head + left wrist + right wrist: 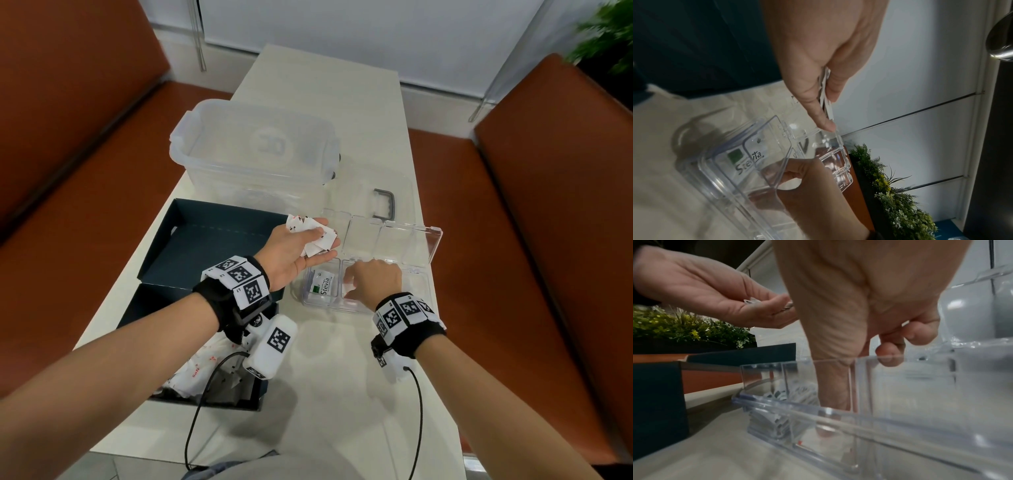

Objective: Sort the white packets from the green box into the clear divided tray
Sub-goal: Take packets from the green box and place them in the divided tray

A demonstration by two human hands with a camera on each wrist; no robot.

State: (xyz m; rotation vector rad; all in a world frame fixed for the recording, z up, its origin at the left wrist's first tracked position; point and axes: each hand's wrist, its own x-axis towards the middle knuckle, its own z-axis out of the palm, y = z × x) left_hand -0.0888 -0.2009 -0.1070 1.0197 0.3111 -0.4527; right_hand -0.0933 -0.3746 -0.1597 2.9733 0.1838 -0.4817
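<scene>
Your left hand (294, 255) is gripping a bunch of white packets (313, 236) between thumb and fingers, above the tray (423, 284). Your right hand (375, 281) is reaching into a near tray compartment, fingers curled; whether it is pinching a packet cannot be told. More packets are lying in the green box (191, 371).

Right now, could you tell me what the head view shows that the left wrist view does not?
Only the head view shows the green box, the large clear lidded bin and the packets fanned in the left hand. Only the left wrist view shows those packets edge-on and a leafy plant. Both show the clear divided tray, the Stevia packet in it, and the right hand reaching into it.
</scene>
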